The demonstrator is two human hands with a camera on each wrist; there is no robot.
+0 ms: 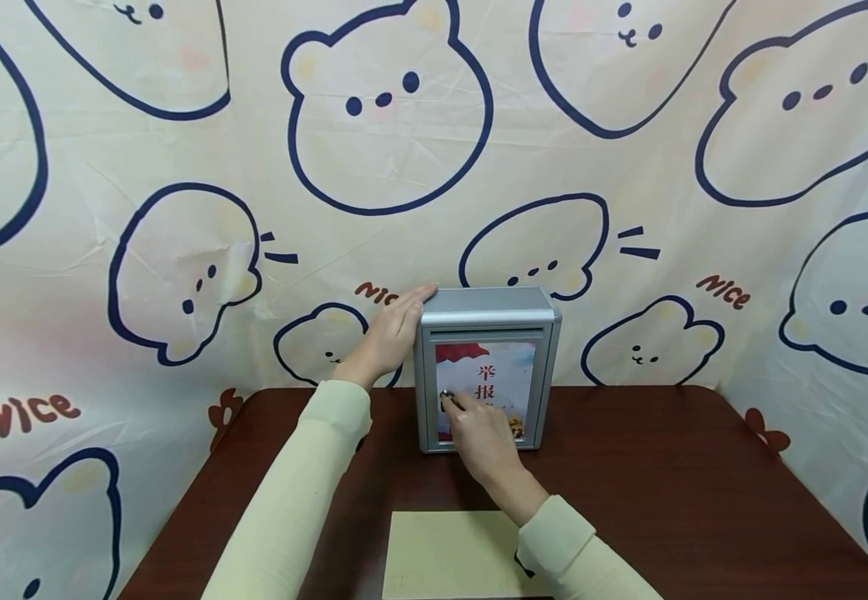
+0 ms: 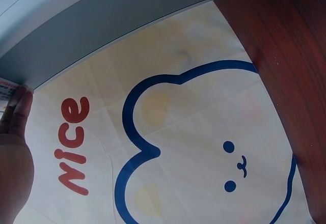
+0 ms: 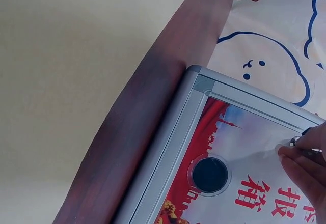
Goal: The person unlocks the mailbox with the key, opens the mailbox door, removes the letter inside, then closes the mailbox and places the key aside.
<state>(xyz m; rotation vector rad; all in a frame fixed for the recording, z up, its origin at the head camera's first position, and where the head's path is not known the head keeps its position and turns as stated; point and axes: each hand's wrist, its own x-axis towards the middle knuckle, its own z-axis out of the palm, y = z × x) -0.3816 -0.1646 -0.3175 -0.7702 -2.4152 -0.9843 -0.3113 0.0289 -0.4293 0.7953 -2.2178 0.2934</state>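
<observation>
A grey metal-framed suggestion box stands upright on the dark brown table. Its front panel carries a poster with red characters and a dark round disc. Against the box's upper left side and top corner rests my left hand, fingers straight. In the left wrist view only part of that hand shows, at the left edge. My right hand is at the front panel's left side, where its thumb and fingers pinch a small dark-headed key at the silver lock. The fingers hide most of the key.
A pale yellow board lies on the table in front of the box, partly under my right forearm. Behind the table hangs a cream cloth with blue bear outlines, close to the box's back.
</observation>
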